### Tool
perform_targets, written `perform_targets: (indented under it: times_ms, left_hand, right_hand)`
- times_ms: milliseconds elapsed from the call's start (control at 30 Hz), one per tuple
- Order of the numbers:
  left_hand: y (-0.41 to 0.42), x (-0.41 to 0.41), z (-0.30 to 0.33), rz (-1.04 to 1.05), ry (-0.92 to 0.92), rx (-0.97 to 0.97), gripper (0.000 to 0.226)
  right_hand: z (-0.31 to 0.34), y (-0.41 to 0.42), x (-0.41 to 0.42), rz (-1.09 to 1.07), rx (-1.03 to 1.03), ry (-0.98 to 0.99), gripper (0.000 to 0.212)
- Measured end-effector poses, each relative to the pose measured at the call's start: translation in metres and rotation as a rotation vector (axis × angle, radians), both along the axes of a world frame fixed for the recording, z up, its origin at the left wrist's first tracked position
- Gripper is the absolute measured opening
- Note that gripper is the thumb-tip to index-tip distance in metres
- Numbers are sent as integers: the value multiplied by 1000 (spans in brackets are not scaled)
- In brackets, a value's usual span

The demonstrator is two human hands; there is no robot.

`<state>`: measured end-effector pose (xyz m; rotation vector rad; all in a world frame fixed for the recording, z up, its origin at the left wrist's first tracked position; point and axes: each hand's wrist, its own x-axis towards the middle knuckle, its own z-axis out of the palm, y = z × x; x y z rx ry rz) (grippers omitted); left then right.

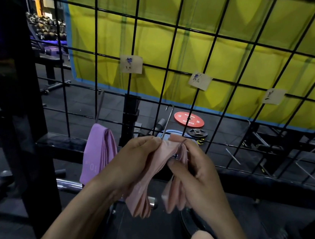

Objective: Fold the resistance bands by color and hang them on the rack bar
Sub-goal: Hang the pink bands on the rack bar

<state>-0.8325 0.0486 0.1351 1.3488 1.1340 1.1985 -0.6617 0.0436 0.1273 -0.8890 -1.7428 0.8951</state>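
Observation:
A bundle of folded pink resistance bands [155, 170] is draped over the lower end of a metal hook [167, 122] that hangs from the black wire grid rack [210, 52]. My left hand [133, 162] pinches the left half of the pink bands near the top. My right hand [196, 167] grips the right half, its thumb on top by the hook. Both ends of the bands hang down below my hands. To the left, folded purple resistance bands [98, 151] hang on another hook [100, 106].
Paper labels [131, 64] [199, 80] [273, 96] are stuck on the grid above the hooks. An empty hook [248, 123] hangs to the right. Behind the grid are a yellow tarp [224, 18], a red weight plate [189, 119] and benches. A thick black frame post [21, 102] stands left.

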Motion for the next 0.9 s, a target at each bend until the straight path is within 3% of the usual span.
perform_targets:
  times_ms: [100,167,467,900]
  left_hand:
    - [0,1,-2,1,-47,-22,41]
    - [-1,0,-1,-13,-91,-44,39]
    - [-13,1,-17,-9,-320,-28,35]
    - [-18,-8,-38,-60,-66,70,39]
  right_hand:
    - [1,2,-6,-124,68,68,39]
    - [4,4,-5,-171,131,10,35]
    - [6,10,-7,-112,169,-97,37]
    - [-32,-7,-4,-146,-19,51,25]
